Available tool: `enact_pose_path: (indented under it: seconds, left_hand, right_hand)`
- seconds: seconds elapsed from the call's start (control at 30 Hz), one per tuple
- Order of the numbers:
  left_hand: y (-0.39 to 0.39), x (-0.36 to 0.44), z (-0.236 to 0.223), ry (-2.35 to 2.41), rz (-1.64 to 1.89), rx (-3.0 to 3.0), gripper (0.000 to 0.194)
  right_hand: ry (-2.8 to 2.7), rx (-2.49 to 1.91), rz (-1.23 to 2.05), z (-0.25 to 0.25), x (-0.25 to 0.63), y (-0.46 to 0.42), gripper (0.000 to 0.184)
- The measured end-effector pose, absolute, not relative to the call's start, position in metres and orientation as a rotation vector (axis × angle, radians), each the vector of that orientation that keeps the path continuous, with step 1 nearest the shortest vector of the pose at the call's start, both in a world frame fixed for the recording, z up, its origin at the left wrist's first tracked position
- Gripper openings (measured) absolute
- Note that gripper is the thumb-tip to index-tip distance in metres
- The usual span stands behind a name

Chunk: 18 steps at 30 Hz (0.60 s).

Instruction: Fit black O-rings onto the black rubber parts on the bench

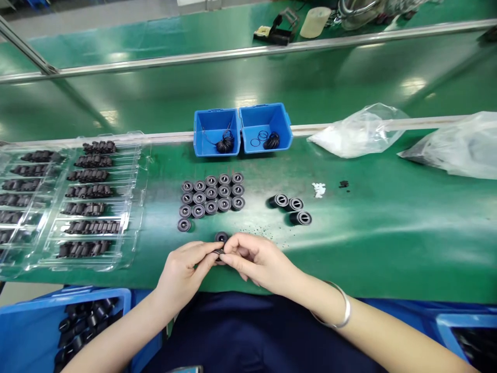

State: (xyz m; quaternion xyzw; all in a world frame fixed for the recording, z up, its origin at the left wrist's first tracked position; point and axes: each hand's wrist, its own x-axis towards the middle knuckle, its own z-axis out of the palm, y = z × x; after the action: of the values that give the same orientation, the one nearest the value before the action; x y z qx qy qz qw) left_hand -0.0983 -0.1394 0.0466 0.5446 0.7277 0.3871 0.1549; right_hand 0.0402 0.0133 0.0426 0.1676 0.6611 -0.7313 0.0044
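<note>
My left hand (185,267) and my right hand (258,261) meet near the front edge of the bench. Their fingertips pinch a small dark round part (219,252), mostly covered by the fingers. Just beyond the fingertips stands a black cylindrical piece (221,237) with a round hole in its top. Farther off, rows of black cylindrical pieces with slotted tops (211,193) stand upright. To the right, 3 longer black cylinders (295,204) lean or lie close together. Tiny dark specks (267,230) are scattered on the green surface beside my right hand.
Two blue bins (216,119) hold thin black rings. Clear trays (134,207) of black parts cover the left side. White bits (319,189), dark bits (344,184) and plastic bags (359,134) lie right. A blue crate (126,300) of black parts sits front left.
</note>
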Motion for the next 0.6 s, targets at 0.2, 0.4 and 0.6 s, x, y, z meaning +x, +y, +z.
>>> enact_pose_path:
  seconds: [0.2, 0.4, 0.6]
  left_hand:
    - [-0.146, -0.103, 0.048, 2.035, 1.136, 1.536, 0.024]
    - [-0.157, -0.113, 0.044, 2.198, 1.072, 1.634, 0.023]
    - [-0.159, -0.114, 0.033, 2.098, 1.068, 1.977, 0.027]
  right_hand:
    - [1.763, 0.650, -2.375, 0.042, 0.033, 0.022, 0.033]
    - [2.153, 0.785, -2.176, 0.036, 0.025, 0.024, 0.025]
    - [2.316, 0.833, -2.048, 0.028, 0.022, 0.024, 0.024]
